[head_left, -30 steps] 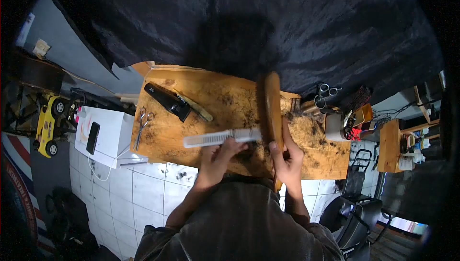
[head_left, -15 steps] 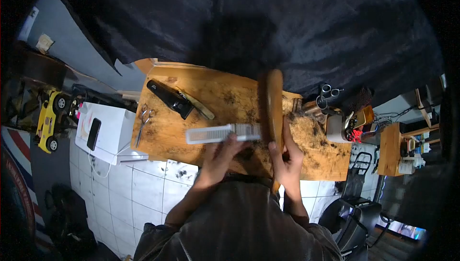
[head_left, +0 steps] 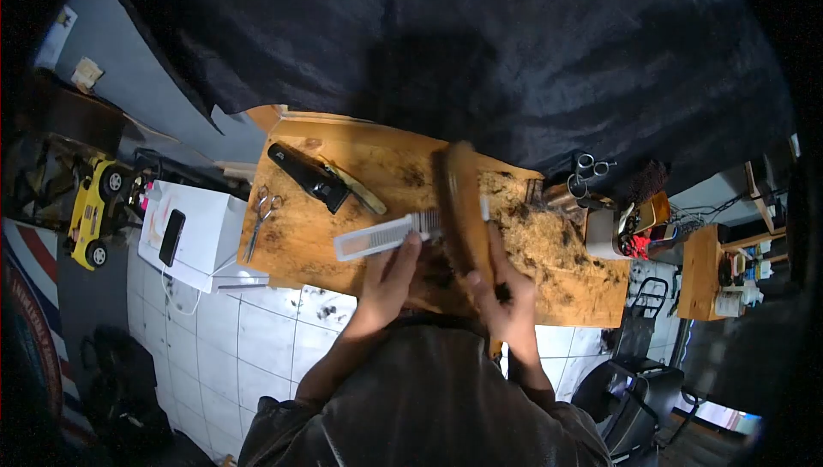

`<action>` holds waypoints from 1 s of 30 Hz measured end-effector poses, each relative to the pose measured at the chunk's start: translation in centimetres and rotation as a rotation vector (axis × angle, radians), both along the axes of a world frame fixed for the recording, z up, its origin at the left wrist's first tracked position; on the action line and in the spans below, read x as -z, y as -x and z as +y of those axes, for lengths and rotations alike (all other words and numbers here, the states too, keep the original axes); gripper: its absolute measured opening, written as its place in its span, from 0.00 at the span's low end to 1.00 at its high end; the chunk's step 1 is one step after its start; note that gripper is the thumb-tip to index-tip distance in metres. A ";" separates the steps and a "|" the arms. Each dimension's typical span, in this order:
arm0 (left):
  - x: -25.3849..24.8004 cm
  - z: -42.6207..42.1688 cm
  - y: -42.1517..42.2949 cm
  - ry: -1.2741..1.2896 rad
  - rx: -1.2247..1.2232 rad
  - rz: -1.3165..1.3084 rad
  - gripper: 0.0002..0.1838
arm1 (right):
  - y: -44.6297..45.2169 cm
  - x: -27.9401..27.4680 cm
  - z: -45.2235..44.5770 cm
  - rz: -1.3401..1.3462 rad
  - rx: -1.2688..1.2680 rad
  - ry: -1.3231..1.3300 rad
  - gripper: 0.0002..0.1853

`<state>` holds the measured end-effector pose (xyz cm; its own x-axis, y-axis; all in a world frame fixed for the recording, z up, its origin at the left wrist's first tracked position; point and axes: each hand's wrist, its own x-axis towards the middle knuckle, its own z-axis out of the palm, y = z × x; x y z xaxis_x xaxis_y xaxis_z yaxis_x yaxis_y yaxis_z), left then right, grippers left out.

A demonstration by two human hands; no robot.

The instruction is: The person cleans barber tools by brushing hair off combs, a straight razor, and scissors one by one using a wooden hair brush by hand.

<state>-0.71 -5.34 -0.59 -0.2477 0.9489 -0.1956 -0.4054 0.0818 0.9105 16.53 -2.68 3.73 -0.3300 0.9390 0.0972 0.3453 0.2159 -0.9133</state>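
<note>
My left hand (head_left: pixel 388 285) grips a pale comb (head_left: pixel 375 240), its thumb lying over the spine. In my right hand (head_left: pixel 506 300) is a wooden-backed brush (head_left: pixel 464 210) with dark bristles facing left, held by its lower end. The brush crosses over the comb's right part and hides some of its teeth. Whether bristles and comb touch, I cannot tell. Beyond the hands, a black hair clipper (head_left: pixel 307 177) and a folding razor (head_left: pixel 360 191) lie together on the wooden table (head_left: pixel 309 253). Scissors (head_left: pixel 261 223) rest near the table's left end.
Dark hair clippings (head_left: pixel 549 236) are scattered over the tabletop. At the right back stands a container (head_left: pixel 603 234) of tools, with more scissors (head_left: pixel 588 174) behind it. On the left, a phone (head_left: pixel 171 237) lies on a white box (head_left: pixel 210 227). A black curtain (head_left: pixel 557 56) hangs behind.
The brush has moved left and tilted, now lying across the comb. The comb has tipped slightly, its right end higher. Both hands keep their hold.
</note>
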 end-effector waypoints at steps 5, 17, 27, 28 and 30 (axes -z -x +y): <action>-1.4 -1.1 -0.1 0.070 0.147 0.427 0.17 | 1.0 0.1 -0.3 0.034 -0.015 0.067 0.30; 0.3 -0.1 -0.3 0.080 -0.001 0.108 0.22 | 0.4 0.1 -0.4 0.013 -0.087 0.001 0.29; 0.7 0.5 -1.1 -0.078 0.252 -0.440 0.23 | 0.1 -0.9 0.5 0.053 0.013 0.045 0.30; 0.1 0.9 -0.6 -0.065 0.194 -0.536 0.23 | -0.2 -0.1 0.2 0.007 -0.058 -0.009 0.30; -1.5 0.7 -0.1 0.157 0.226 -0.279 0.22 | -0.2 0.2 -0.2 -0.032 -0.120 -0.030 0.31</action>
<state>-0.66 -4.60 0.94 0.0469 0.9267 -0.3729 -0.5918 0.3265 0.7370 16.77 -2.87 3.54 -0.4435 0.8892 0.1123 0.3444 0.2847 -0.8946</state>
